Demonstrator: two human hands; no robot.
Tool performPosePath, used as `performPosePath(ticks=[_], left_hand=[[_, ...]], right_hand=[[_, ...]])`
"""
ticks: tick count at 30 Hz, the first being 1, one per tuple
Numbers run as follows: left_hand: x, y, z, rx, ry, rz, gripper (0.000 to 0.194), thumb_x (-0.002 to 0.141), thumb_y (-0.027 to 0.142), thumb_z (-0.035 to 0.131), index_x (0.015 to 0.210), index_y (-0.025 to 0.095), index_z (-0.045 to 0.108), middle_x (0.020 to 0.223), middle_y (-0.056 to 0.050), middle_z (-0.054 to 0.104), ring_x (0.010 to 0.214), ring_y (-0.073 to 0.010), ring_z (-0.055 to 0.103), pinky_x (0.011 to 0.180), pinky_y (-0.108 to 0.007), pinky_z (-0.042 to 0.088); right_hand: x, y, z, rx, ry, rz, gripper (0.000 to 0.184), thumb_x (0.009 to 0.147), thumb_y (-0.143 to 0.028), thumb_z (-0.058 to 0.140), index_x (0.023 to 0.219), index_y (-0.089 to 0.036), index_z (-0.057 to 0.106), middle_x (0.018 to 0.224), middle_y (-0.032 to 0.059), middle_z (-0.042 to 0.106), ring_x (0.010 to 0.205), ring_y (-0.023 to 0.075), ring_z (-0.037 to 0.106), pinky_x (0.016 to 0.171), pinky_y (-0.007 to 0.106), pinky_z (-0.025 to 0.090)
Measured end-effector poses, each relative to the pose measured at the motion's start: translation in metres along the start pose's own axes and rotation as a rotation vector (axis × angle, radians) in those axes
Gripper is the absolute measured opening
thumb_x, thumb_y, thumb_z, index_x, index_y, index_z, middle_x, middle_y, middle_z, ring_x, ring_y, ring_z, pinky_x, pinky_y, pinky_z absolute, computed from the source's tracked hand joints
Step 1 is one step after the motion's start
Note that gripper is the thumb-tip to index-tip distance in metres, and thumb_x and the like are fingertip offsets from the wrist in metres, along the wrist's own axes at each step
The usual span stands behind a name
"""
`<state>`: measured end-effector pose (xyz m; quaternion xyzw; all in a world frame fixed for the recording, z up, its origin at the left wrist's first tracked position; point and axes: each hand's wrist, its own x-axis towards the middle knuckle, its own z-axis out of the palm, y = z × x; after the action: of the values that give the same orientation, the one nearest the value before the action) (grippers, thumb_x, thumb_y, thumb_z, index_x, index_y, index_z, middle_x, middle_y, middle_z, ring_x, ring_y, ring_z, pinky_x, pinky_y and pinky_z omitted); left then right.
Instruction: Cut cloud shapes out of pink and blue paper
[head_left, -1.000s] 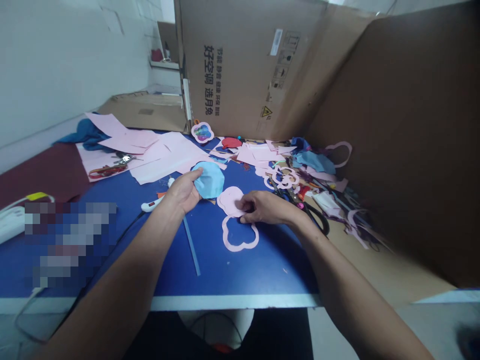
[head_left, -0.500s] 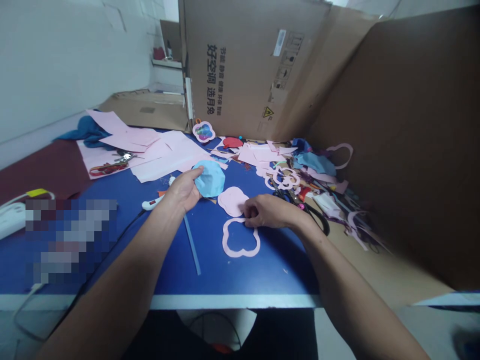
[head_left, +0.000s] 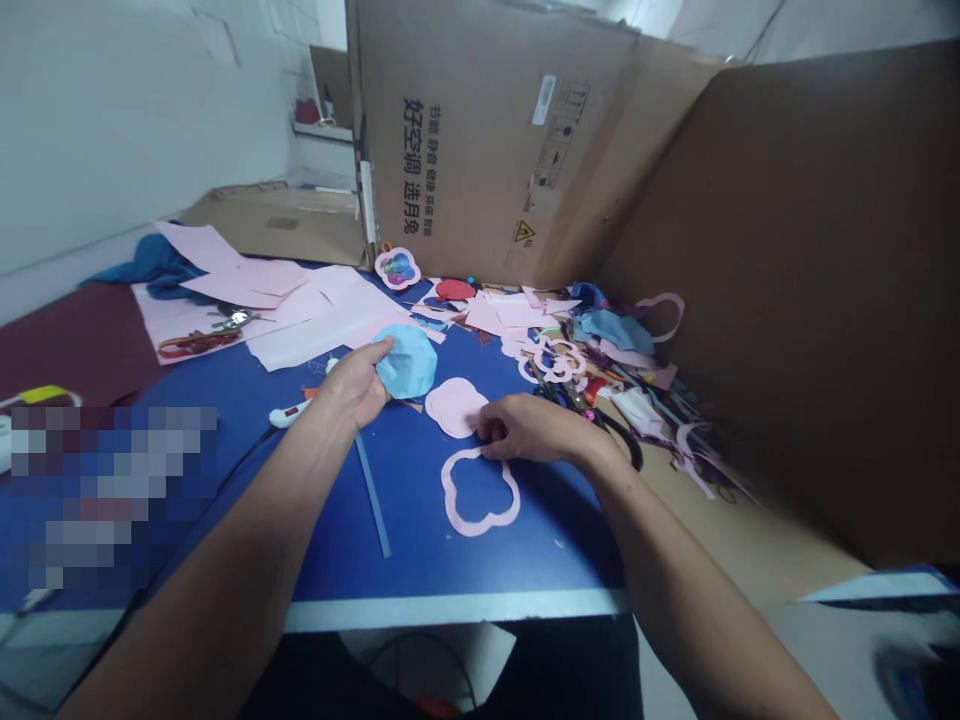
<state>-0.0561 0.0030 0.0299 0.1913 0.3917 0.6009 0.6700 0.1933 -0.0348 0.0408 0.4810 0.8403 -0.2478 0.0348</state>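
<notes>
My left hand (head_left: 352,385) holds a round light-blue paper piece (head_left: 407,361) by its left edge, just above the blue table (head_left: 420,560). My right hand (head_left: 529,428) rests fingers-down on the table, with its fingertips curled at the top edge of a pink cloud-shaped paper frame (head_left: 480,491). A solid pink cloud-shaped cutout (head_left: 454,405) lies flat between the two hands. A thin blue strip (head_left: 372,494) lies under my left wrist.
Black scissors (head_left: 611,428) lie right of my right hand among pink and blue scraps (head_left: 600,350). Pink sheets (head_left: 300,310) cover the back left. A white tool (head_left: 289,411) lies by my left wrist. Cardboard walls (head_left: 787,290) close the back and right.
My right hand has slid from the solid pink cutout toward me, down to the top edge of the pink frame. The left hand keeps hold of the blue piece. The view shifted slightly.
</notes>
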Motion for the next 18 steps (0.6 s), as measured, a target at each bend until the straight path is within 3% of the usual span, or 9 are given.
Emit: performPosePath(ticks=[8, 13, 18], left_hand=[[-0.003, 0.0, 0.003, 0.027, 0.027, -0.006, 0.027, 0.105, 0.011, 0.053, 0.122, 0.006, 0.073, 0.092, -0.015, 0.084, 0.087, -0.0261, 0.084, 0.087, -0.038, 0.07], [-0.004, 0.0, 0.004, 0.031, 0.018, -0.011, 0.027, 0.105, 0.012, 0.052, 0.121, 0.006, 0.073, 0.093, -0.015, 0.084, 0.083, -0.0241, 0.084, 0.086, -0.036, 0.07], [-0.003, 0.0, 0.003, 0.012, 0.003, -0.016, 0.031, 0.104, 0.012, 0.054, 0.129, 0.008, 0.072, 0.099, -0.016, 0.085, 0.089, -0.0273, 0.084, 0.09, -0.042, 0.07]], right_hand=[[-0.001, 0.002, 0.0, -0.026, 0.007, -0.033, 0.006, 0.088, -0.027, 0.076, 0.083, -0.023, 0.074, 0.078, -0.0005, 0.074, 0.069, 0.0156, 0.061, 0.061, 0.027, 0.035], [-0.009, 0.0, -0.007, -0.004, 0.02, -0.082, 0.017, 0.086, -0.026, 0.08, 0.101, -0.022, 0.074, 0.096, 0.0015, 0.075, 0.081, 0.0171, 0.064, 0.067, 0.026, 0.041], [-0.01, -0.012, 0.001, -0.02, 0.027, -0.189, 0.032, 0.081, -0.012, 0.076, 0.11, -0.021, 0.071, 0.115, 0.0072, 0.069, 0.1, 0.0222, 0.064, 0.081, 0.027, 0.045]])
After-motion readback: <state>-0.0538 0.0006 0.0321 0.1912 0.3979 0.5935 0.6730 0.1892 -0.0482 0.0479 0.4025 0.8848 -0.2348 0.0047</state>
